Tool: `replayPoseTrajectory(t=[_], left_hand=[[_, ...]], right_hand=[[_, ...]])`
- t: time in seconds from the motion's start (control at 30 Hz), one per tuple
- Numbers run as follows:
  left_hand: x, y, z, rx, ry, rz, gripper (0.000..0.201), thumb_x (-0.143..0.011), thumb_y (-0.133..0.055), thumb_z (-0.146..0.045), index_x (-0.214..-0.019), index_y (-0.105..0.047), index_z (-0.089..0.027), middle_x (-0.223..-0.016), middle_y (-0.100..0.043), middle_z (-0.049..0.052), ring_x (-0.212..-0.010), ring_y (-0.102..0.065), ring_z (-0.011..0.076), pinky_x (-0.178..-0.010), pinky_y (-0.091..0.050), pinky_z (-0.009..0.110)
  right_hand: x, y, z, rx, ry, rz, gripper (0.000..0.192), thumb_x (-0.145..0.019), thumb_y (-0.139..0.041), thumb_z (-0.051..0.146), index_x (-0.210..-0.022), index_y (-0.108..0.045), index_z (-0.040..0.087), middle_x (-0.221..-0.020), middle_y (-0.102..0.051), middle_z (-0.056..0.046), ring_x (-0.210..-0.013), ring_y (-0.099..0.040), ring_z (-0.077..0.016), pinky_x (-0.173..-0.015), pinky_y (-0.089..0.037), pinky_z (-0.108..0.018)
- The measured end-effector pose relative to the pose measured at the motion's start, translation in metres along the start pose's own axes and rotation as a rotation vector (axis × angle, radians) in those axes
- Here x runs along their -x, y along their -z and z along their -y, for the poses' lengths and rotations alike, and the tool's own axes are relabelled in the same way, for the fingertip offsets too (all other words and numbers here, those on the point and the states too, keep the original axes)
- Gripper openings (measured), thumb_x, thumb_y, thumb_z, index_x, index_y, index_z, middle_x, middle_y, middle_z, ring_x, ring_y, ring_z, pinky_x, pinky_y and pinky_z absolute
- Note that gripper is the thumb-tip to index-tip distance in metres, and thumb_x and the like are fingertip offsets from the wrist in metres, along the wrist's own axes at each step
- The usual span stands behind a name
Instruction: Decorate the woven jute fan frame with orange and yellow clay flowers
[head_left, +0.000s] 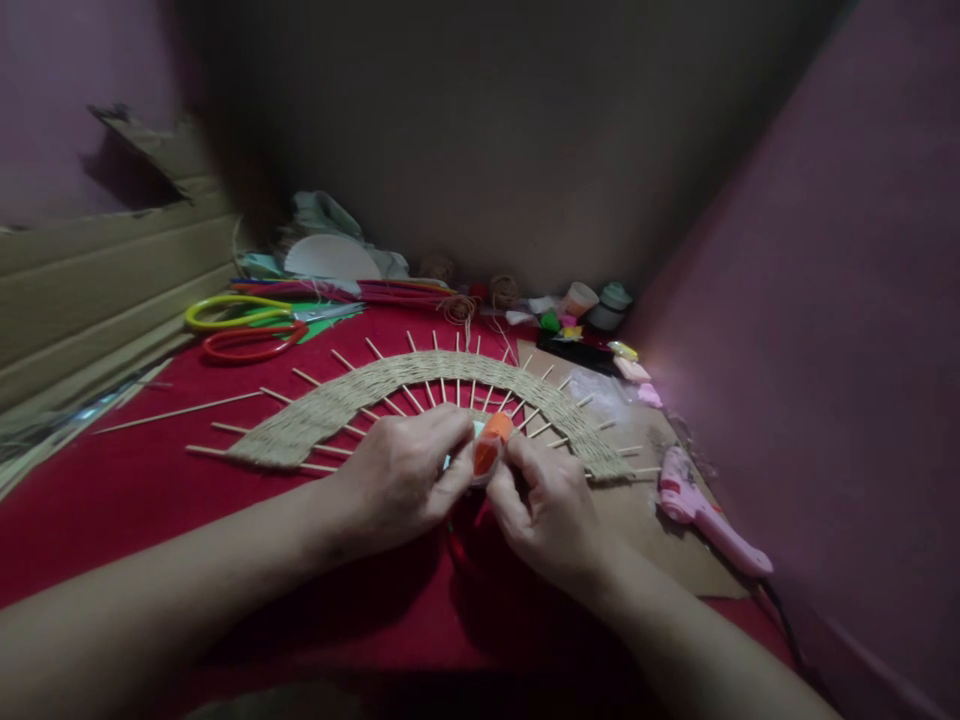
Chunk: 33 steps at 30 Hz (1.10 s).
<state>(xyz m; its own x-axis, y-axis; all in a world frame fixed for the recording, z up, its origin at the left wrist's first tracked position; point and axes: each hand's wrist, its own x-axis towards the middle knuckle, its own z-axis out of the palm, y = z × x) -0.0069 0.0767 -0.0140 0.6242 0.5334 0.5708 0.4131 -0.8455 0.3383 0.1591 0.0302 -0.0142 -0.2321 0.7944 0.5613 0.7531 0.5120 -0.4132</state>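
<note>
Orange small piece (489, 443), rounded, pinched btwn fingers of left hand (405, 475) & right hand (544, 510).

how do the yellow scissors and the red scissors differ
The yellow scissors lie farther from the hands, near the cardboard wall; the red scissors lie nearer, just in front of them. The yellow handle loop looks longer and narrower, the red one rounder. Both lie flat on the red cloth, untouched, with blades pointing right.
</note>
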Motion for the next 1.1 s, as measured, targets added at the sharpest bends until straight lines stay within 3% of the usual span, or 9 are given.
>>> replayPoseTrajectory(t=[0.17, 0.4, 0.5, 0.57, 0.7, 0.77, 0.93, 1.1], left_hand=[[0.001, -0.001, -0.002, -0.014, -0.089, -0.023, 0.011, -0.09, -0.041, -0.014, -0.08, -0.047, -0.017, -0.068, -0.049, -0.001, -0.058, -0.046, 0.0096, -0.057, -0.038, 0.022], [0.003, -0.006, 0.005, -0.394, -0.077, -0.086, 0.018, -0.091, -0.038, -0.021, -0.079, -0.05, -0.016, -0.065, -0.05, 0.001, -0.05, -0.043, 0.0134, -0.044, -0.03, 0.026], [0.0, -0.002, 0.007, -0.232, -0.079, -0.06, 0.018, -0.09, -0.037, -0.018, -0.078, -0.05, -0.014, -0.067, -0.052, 0.002, -0.055, -0.047, 0.0124, -0.051, -0.037, 0.024], [-0.004, 0.004, 0.007, -0.053, -0.024, -0.031, 0.018, -0.089, -0.039, -0.016, -0.076, -0.05, -0.014, -0.068, -0.053, 0.002, -0.058, -0.048, 0.0107, -0.056, -0.04, 0.022], [-0.011, 0.013, 0.002, 0.202, 0.184, 0.041, 0.017, -0.086, -0.041, -0.017, -0.073, -0.051, -0.014, -0.065, -0.053, -0.001, -0.057, -0.047, 0.009, -0.055, -0.039, 0.021], [-0.012, 0.013, -0.001, 0.241, 0.249, 0.061, 0.017, -0.085, -0.042, -0.018, -0.073, -0.053, -0.014, -0.064, -0.053, -0.001, -0.057, -0.047, 0.0093, -0.055, -0.038, 0.021], [-0.011, 0.013, -0.003, 0.318, 0.291, 0.065, 0.018, -0.084, -0.047, -0.022, -0.071, -0.057, -0.013, -0.061, -0.054, -0.001, -0.055, -0.046, 0.009, -0.052, -0.036, 0.022], [-0.015, 0.023, -0.001, 0.695, 0.511, 0.087, 0.022, -0.087, -0.051, -0.031, -0.079, -0.061, -0.013, -0.063, -0.062, 0.002, -0.054, -0.053, 0.0098, -0.05, -0.04, 0.02]], right_hand=[[0.001, -0.001, 0.002, -0.011, 0.039, 0.013, 0.018, -0.084, -0.041, 0.015, -0.066, -0.045, 0.019, -0.059, -0.049, 0.0, -0.052, -0.045, -0.0108, -0.053, -0.036, -0.025], [0.0, 0.001, -0.005, 0.197, 0.096, -0.107, 0.014, -0.076, -0.047, 0.014, -0.064, -0.047, 0.02, -0.054, -0.048, 0.0, -0.049, -0.045, -0.0125, -0.049, -0.034, -0.027], [-0.002, 0.005, -0.006, 0.195, 0.12, -0.146, 0.012, -0.079, -0.047, 0.013, -0.068, -0.048, 0.019, -0.059, -0.05, -0.002, -0.055, -0.047, -0.0142, -0.053, -0.039, -0.029], [-0.004, 0.009, -0.006, 0.126, 0.14, -0.154, 0.004, -0.08, -0.052, 0.017, -0.084, -0.053, 0.016, -0.078, -0.057, -0.007, -0.073, -0.055, -0.0185, -0.066, -0.046, -0.034], [-0.007, 0.014, -0.014, 0.021, 0.205, 0.028, 0.07, -0.072, -0.07, 0.036, -0.129, -0.037, 0.013, -0.127, -0.048, -0.017, -0.119, -0.044, -0.0285, -0.099, -0.04, -0.047], [-0.007, 0.009, -0.02, 0.021, 0.223, 0.094, 0.079, -0.071, -0.073, 0.036, -0.135, -0.031, 0.016, -0.129, -0.049, -0.016, -0.119, -0.045, -0.0286, -0.099, -0.041, -0.048], [-0.004, -0.003, -0.026, -0.026, 0.23, 0.042, 0.05, -0.074, -0.06, 0.016, -0.121, -0.042, 0.017, -0.108, -0.061, -0.012, -0.098, -0.058, -0.0235, -0.085, -0.051, -0.041], [-0.005, 0.005, -0.021, -0.101, 0.099, 0.0, 0.035, -0.075, -0.055, 0.016, -0.11, -0.049, 0.019, -0.097, -0.062, -0.007, -0.087, -0.06, -0.0203, -0.076, -0.052, -0.035]])
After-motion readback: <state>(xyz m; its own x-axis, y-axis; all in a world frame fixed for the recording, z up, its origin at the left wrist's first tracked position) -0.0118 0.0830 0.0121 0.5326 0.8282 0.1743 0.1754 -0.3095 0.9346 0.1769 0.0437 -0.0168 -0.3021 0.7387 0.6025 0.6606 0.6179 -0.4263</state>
